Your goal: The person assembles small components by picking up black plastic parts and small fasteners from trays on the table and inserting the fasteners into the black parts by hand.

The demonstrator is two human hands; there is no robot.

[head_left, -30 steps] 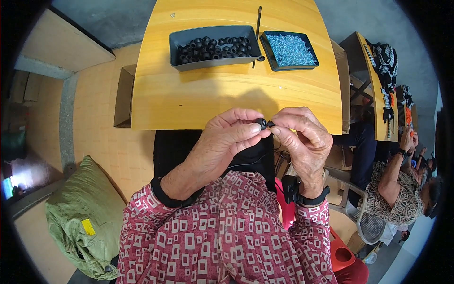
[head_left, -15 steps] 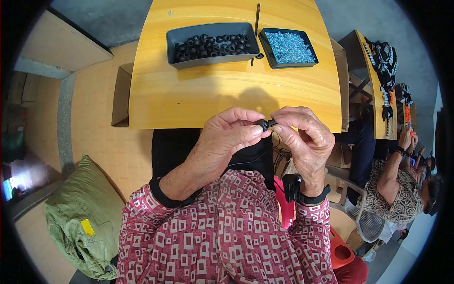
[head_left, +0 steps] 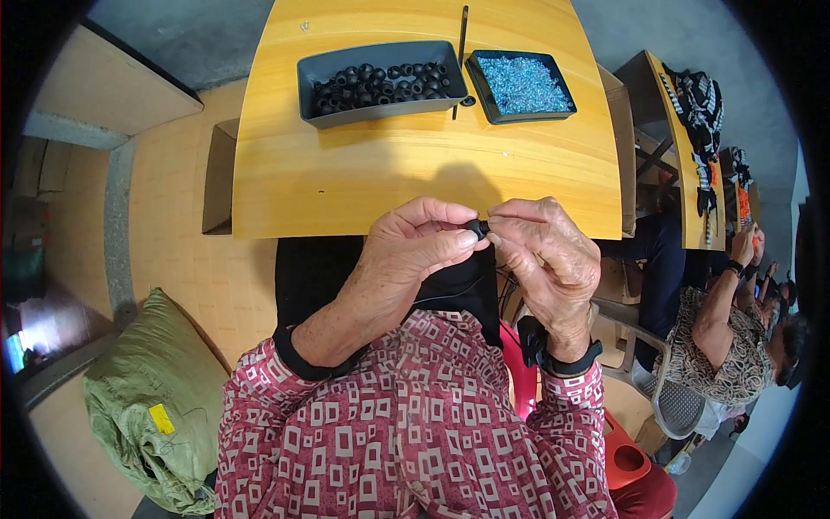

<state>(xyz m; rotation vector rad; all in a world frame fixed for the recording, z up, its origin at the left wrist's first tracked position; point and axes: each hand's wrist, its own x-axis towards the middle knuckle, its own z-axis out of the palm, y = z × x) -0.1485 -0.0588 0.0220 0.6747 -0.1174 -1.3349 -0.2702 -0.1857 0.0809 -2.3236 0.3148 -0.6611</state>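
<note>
Just in front of the table's near edge, my left hand (head_left: 406,242) pinches a small, round, black hollow part (head_left: 476,227) between thumb and fingers. My right hand (head_left: 553,255) is closed beside it, its fingertips meeting the part's right side. A small dark piece in the right fingertips is mostly hidden by them now. Farther back stands a long dark-grey tray (head_left: 385,114) holding many similar black round parts (head_left: 367,85). To its right is a shallow black tray (head_left: 527,118) filled with clear bluish beads or granules (head_left: 523,84).
The yellow wooden table (head_left: 346,186) has a thin black rod (head_left: 463,35) between the trays. A cardboard box (head_left: 222,177) stands at its left side. A green sack (head_left: 151,402) lies at lower left. On the right, another person (head_left: 718,333) works at a second table (head_left: 683,164).
My right fingertips have moved left, closing against the round black part. The dark piece seen between them before is now mostly covered. My left hand keeps its hold.
</note>
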